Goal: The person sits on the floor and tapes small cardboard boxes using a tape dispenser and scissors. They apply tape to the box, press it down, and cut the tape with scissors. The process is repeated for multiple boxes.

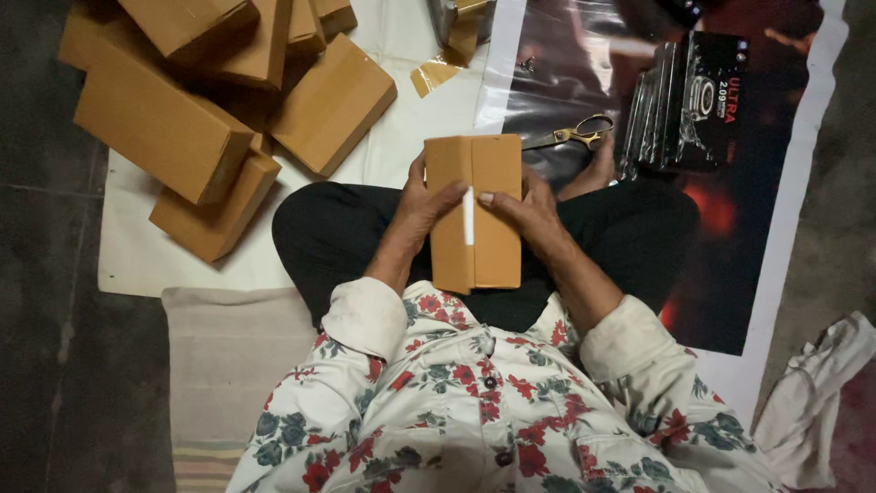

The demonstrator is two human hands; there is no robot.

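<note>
I sit cross-legged on the floor and hold a brown cardboard box [488, 246] over my lap, its flaps meeting in a centre seam. My left hand [422, 206] grips the box's left side, thumb lying across the top. My right hand [522, 212] grips the right side, with the thumb pressing on a short strip of pale tape [468, 216] along the seam. Both forearms come out of rolled floral shirt sleeves.
A pile of several closed brown boxes [173, 128] lies at the upper left on a white sheet [137, 260]. Gold-handled scissors [577, 134] rest beyond the box. A stack of black product packs [684, 100] stands at the upper right. A crumpled cloth [817, 393] lies at the lower right.
</note>
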